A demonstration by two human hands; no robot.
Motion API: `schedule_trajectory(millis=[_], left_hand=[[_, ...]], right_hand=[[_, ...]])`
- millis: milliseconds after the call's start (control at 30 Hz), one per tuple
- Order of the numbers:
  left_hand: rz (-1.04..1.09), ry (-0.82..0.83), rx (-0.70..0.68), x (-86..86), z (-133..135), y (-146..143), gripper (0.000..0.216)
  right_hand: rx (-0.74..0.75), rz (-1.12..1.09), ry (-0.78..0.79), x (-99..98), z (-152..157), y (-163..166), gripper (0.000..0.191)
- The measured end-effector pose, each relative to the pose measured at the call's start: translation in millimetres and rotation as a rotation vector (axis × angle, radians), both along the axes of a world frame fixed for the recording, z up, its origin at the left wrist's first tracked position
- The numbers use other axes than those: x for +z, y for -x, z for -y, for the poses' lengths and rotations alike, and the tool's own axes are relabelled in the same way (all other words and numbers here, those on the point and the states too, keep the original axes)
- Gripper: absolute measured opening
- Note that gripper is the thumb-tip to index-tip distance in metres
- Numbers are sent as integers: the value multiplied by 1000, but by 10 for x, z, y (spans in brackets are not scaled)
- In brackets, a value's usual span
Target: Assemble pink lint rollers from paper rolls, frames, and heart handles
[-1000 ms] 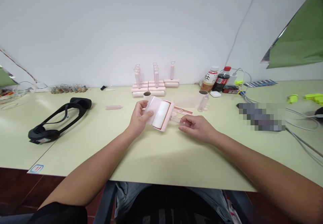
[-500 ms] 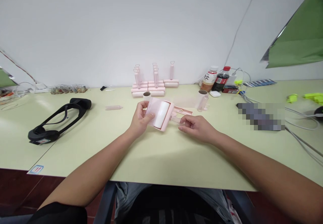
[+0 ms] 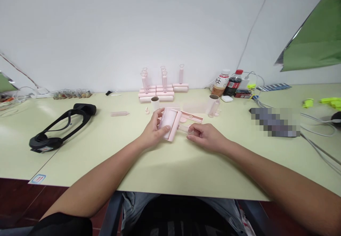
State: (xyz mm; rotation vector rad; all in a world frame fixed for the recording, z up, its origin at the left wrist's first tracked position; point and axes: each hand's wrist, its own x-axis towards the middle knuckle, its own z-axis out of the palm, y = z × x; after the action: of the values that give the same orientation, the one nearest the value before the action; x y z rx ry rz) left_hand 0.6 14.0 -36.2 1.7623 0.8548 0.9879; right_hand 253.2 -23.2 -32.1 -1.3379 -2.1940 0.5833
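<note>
Left hand point(image 3: 155, 129) gripping pink roller point(image 3: 174, 126), right hand point(image 3: 205, 136) gripping its clear handle point(image 3: 183, 129), sticker point(image 3: 38, 179) reading 11, bottle labels point(image 3: 221, 81) unclear

Pale-green surface point(image 3: 191, 172) carries, L to R: black headset point(image 3: 50, 143); slim pink tube point(image 3: 119, 114); pink rollers point(image 3: 164, 98) w/ upright handles, at rear nr. wall; white roll point(image 3: 155, 103) on end; open pink tray point(image 3: 196, 119); 2nd white roll point(image 3: 212, 105), also upright; two capped bottles point(image 3: 220, 84), side by side; dark item point(image 3: 275, 122), pixelated.
</note>
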Motion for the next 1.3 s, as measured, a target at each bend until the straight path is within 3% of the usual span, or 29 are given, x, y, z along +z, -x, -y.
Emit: schedule_trajectory(millis=[133, 467, 1100, 1300], left_hand=[[-32, -36, -87, 34, 62, -24, 75], [-71, -22, -107, 26, 58, -15, 86], [-131, -86, -18, 58, 124, -32, 93], [-51, -4, 112, 17, 75, -79, 93]], right_hand=[[5, -8, 38, -8, 12, 16, 22], [10, -57, 62, -46, 24, 24, 23], [8, -291, 240, 1, 52, 89, 45], [-139, -625, 492, 46, -13, 48, 45]])
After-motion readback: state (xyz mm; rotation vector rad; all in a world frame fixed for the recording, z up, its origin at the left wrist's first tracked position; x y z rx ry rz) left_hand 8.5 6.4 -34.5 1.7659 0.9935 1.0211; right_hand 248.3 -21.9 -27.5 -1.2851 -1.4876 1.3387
